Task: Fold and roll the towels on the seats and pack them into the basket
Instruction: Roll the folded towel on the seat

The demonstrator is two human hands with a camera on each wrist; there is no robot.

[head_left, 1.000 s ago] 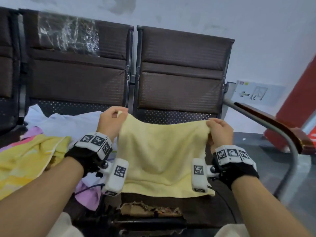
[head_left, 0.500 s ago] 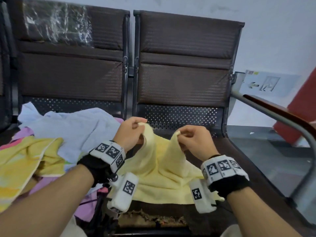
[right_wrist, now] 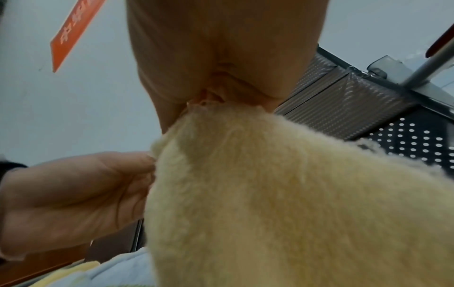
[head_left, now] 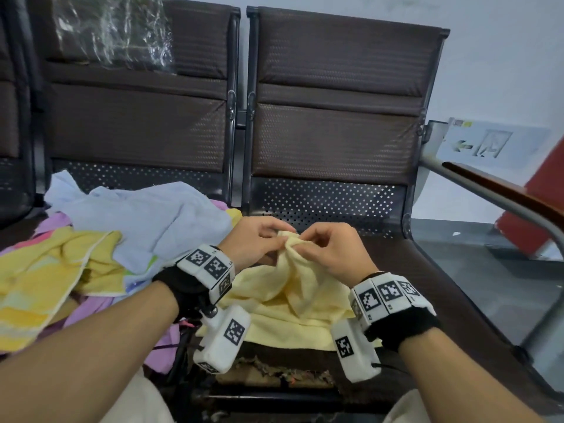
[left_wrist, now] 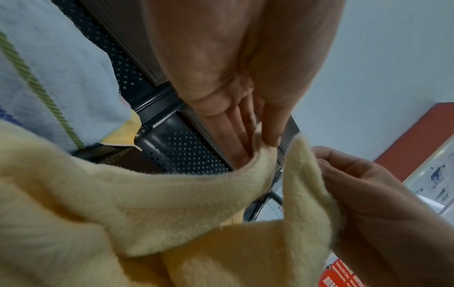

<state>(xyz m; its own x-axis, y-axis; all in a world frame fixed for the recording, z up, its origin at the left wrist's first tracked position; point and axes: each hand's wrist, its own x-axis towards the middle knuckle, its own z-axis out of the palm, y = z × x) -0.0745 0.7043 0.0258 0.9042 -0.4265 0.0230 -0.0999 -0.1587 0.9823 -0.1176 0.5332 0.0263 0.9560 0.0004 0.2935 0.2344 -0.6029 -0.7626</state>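
A row of dark brown waiting-room seats (head_left: 332,123) is filling the scene, their padded backs standing at the far side and perforated metal showing beneath the pads. The left seat's back is carrying a sheet of crinkled clear plastic wrap (head_left: 113,29) near its top. A metal armrest with a wooden top (head_left: 500,190) is running down the right side of the right seat.

On the left seat a loose pile of towels is lying: a pale blue towel (head_left: 146,221) is spreading over the far part of the heap, a bright yellow towel (head_left: 45,279) is sitting nearer and further left, and a pink-purple towel (head_left: 100,303) is peeking out underneath them.

On the right seat's cushion, near its front edge, the pale yellow towel (head_left: 293,303) is lying bunched, with its upper part lifted off the seat. Both hands are meeting over the middle of it. The left hand (head_left: 253,242) is pinching one raised corner of the pale yellow towel between thumb and fingers, as the left wrist view shows. The right hand (head_left: 332,254) is pinching the other raised corner, fingers curled around the cloth. The two pinched corners are standing just beside each other, nearly touching. Each wrist is wearing a black band with white marker blocks.
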